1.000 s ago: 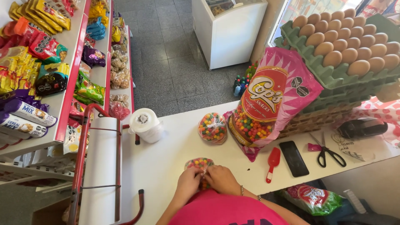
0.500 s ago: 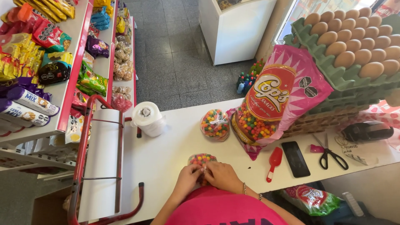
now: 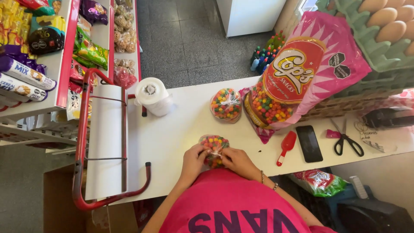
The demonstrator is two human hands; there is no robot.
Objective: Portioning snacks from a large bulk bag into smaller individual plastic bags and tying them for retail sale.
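Both hands are closed on the small clear bag of coloured candy balls [image 3: 214, 146] at the lower middle of the frame. The left hand [image 3: 192, 160] pinches the bag's near left edge, the right hand [image 3: 238, 160] its near right edge, and the fingertips meet at the gathered neck, so each grip is narrow and holding the bag. The bag rests on the white counter [image 3: 172, 138], its rounded body poking out beyond the fingers toward the frame's top.

Against the earlier frames the hands and bag sit in the same place in front of the pink shirt; the main difference is the view, which has tipped downward, so the counter fills more of the frame and the egg trays [image 3: 379, 39] have slid to the upper right corner.

Just above the held bag lies a second, tied bag of candy balls [image 3: 226, 104], well apart from the hands. Right of it leans the large pink snack bag [image 3: 302, 69]. Lower right of the hands lie a red scoop [image 3: 286, 146], a black phone [image 3: 309, 143] and scissors [image 3: 345, 139]. At the left stand a plastic bag roll [image 3: 153, 96] and a white paper roll in a red holder [image 3: 103, 142].
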